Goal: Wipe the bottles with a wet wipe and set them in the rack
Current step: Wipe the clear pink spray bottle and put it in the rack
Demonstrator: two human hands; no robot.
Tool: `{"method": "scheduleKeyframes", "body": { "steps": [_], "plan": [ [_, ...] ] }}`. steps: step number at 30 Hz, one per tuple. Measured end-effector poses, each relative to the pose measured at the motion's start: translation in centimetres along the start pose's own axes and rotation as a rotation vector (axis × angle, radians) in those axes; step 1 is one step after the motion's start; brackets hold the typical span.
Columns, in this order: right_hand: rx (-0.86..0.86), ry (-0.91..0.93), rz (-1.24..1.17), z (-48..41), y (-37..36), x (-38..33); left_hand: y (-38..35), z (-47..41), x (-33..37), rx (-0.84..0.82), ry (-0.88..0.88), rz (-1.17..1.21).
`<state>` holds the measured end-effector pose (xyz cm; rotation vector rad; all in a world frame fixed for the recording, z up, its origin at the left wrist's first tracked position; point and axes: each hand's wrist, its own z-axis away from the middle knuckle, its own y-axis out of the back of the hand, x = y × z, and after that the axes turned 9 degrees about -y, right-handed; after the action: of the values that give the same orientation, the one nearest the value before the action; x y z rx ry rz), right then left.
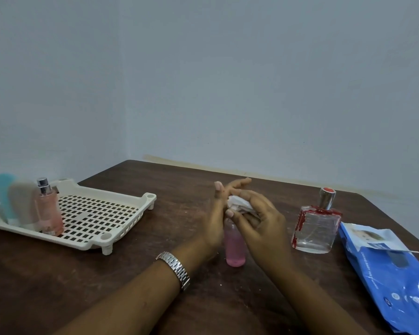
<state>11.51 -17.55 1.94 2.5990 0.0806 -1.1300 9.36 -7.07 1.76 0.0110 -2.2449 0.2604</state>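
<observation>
Both hands meet over the middle of the dark wooden surface, working on a small pink bottle that stands upright between them. The right hand has its grip clenched on a bunched white wipe, pressing it against the top of the bottle, so the cap is hidden. The left hand stands edge-on just beside the bottle with its fingers stretched up and outward past the wipe; whether its palm actually presses the bottle cannot be told from here, so its grip stays unclear. A metal watch sits on the left wrist. Over to the left, the cream slotted rack rests on the surface, and its near left corner already carries three upright bottles: a blurred teal one, a blurred grey one and a pink spray bottle with a silver nozzle, packed close together. To the right of the hands, well apart from the rack, a square clear glass bottle with red edging and a silver cap stands on the surface. Just beside that, at the right edge, lies a blue pack of wipes with its flap peeled open.
</observation>
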Motion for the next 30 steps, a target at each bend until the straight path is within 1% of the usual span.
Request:
{"method": "scheduleKeyframes", "body": {
  "steps": [3, 7, 10, 14, 17, 20, 23, 24, 26, 28, 30],
  "plan": [
    [-0.01, 0.02, -0.027, -0.1, 0.2, -0.1, 0.0, 0.2, 0.2, -0.112, 0.007, -0.012],
    [0.055, 0.163, 0.082, -0.3, 0.5, -0.4, -0.2, 0.2, 0.5, -0.129, -0.003, -0.039],
    [0.062, 0.199, 0.067, -0.4, 0.8, -0.7, -0.2, 0.2, 0.5, -0.125, 0.017, -0.039],
    [0.034, 0.215, 0.055, -0.4, 1.0, -1.0, -0.2, 0.2, 0.1, -0.112, 0.004, -0.101],
    [0.028, 0.154, 0.002, -0.4, 1.0, -1.0, -0.4, 0.3, 0.1, -0.12, -0.005, -0.125],
    [0.047, -0.002, -0.171, -0.5, 0.9, -0.9, -0.5, 0.5, -0.4, -0.12, 0.013, -0.129],
    [0.075, -0.106, -0.241, -0.6, 0.8, -0.6, -0.3, 0.7, -0.9, -0.12, 0.02, -0.151],
    [0.082, -0.117, -0.218, -0.6, 0.8, -0.5, -0.2, 0.7, -1.0, -0.115, 0.018, -0.162],
    [0.104, -0.097, -0.078, -0.2, 0.4, -0.2, 0.0, 0.6, -1.2, -0.091, -0.001, -0.178],
    [0.11, -0.036, 0.064, 0.1, 0.1, -0.1, 0.3, 0.4, -1.6, -0.046, -0.023, -0.213],
    [0.066, 0.029, 0.169, 0.3, 0.0, 0.1, 0.9, 0.0, -2.1, -0.004, -0.015, -0.245]
  ]
}}
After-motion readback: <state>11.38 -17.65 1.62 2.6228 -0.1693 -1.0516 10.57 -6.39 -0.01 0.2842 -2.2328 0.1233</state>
